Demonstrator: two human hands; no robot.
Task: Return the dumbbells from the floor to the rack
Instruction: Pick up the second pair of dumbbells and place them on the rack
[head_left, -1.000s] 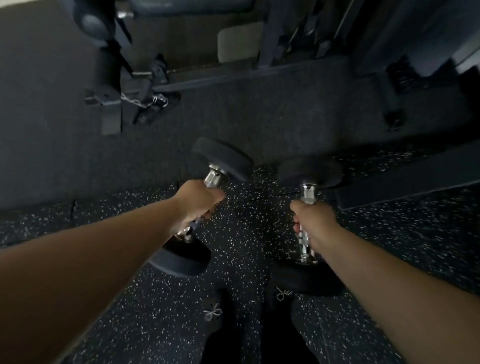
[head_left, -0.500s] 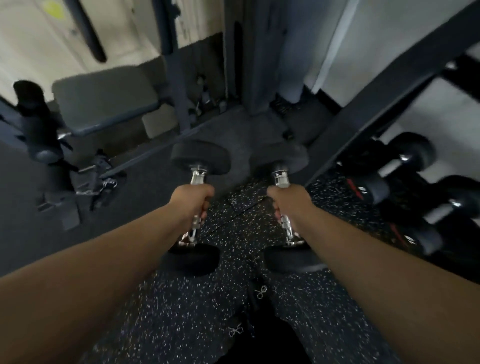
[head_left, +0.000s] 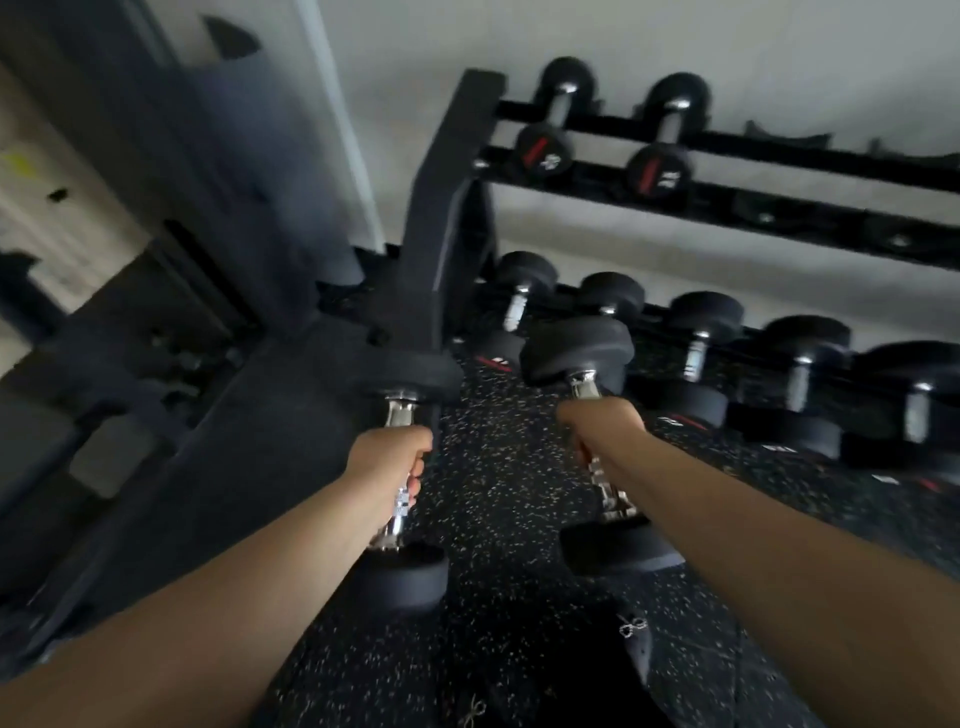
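My left hand (head_left: 388, 460) is closed around the chrome handle of a black dumbbell (head_left: 402, 574), held above the floor. My right hand (head_left: 600, 428) grips the handle of a second black dumbbell (head_left: 576, 345), also lifted. Both dumbbells point away from me toward the black dumbbell rack (head_left: 452, 208). The right dumbbell's far head overlaps the rack's lower row in the view. The rack's upper shelf (head_left: 779, 179) holds two small dumbbells at its left end, and its lower row carries several larger ones.
The floor (head_left: 498, 467) is dark speckled rubber. A dark weight machine frame (head_left: 228, 171) stands to the left of the rack. My shoes (head_left: 631, 631) show at the bottom. A white wall (head_left: 623, 31) is behind the rack.
The view has swung to the right, from the bench and machine to the rack, which now fills the upper right. Both hands keep hold of their dumbbells and have carried them closer to the rack.
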